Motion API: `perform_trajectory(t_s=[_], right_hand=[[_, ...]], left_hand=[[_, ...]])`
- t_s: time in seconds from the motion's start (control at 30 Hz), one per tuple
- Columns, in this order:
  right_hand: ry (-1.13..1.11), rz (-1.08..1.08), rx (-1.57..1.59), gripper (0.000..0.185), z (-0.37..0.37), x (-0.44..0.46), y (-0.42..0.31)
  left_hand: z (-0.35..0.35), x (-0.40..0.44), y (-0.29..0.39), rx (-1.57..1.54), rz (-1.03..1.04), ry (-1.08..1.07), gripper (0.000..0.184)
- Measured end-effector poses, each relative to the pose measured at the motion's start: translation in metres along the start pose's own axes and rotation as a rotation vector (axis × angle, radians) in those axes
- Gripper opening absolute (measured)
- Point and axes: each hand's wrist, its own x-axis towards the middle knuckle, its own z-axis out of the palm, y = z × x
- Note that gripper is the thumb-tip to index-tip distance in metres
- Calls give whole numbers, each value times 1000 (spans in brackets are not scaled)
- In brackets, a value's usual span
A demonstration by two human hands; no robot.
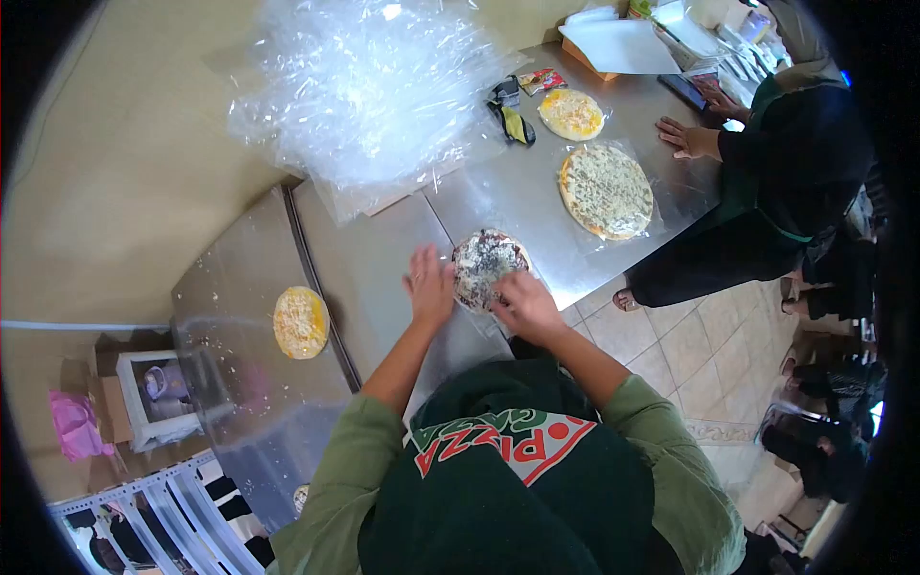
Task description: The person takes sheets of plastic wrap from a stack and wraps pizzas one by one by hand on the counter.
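Note:
A small pizza (484, 257) with dark and white topping lies on the steel table in front of me. My left hand (431, 287) is beside its left edge, fingers stretched out, holding nothing. Over the lower right part of the same pizza, my right hand (527, 305) has its fingers bent and drawn together. What those fingertips hold, if anything, is hidden.
Left sits a cheese-topped pizza (301, 323); a large wrapped pizza (606, 192) and a smaller one (571, 114) lie right. Clear plastic bags (374, 86) are heaped at the back. A co-worker (795, 163) stands at the right, one hand on the table (537, 192).

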Motion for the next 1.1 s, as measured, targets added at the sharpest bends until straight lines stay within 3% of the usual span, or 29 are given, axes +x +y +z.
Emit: perform_trajectory(t_s=[0.1,0.13,0.2,0.23,0.27,0.37,0.47,0.57,0.63,0.7,0.8,0.87,0.93,1.03,1.1], right_hand=[[225,362,-36,34,-3,26,27],[55,465,100,39,-2,35,39],[-294,645,375,49,4,54,66],[-474,723,512,54,3,61,75],[-462,702,826,69,-1,64,69],[-323,714,1393,58,13,50,61],[-205,783,1709,52,0,46,80],[-108,784,1974,48,-36,62,132],[161,864,1966,46,-88,88,153],[389,754,1952,43,-108,122,192],[501,799,1818,45,-111,169,266],[612,762,1691,44,-111,190,282],[720,757,1493,42,-114,204,285],[1189,733,-39,42,-105,219,274],[1110,445,0,41,-100,235,232]], left_hand=[[18,-36,-17,-439,-264,198,54],[10,-46,-10,-794,-499,90,52],[-5,-55,11,-1186,-808,19,54],[-17,-55,34,-1227,-878,68,58],[-22,-53,48,-1268,-948,117,62],[-13,-41,34,-1267,-1119,75,68],[-17,-16,60,-1166,-1080,36,63],[-33,17,100,-1282,-838,29,58],[-33,29,112,-1223,-675,20,54],[-32,36,114,-1118,-600,-16,50],[-25,27,99,-900,-587,-122,48],[-19,13,79,-760,-551,-181,48],[-18,2,52,-426,-479,-195,50],[-25,-12,34,25,-288,-212,62],[-30,-14,32,194,-219,-291,73]])
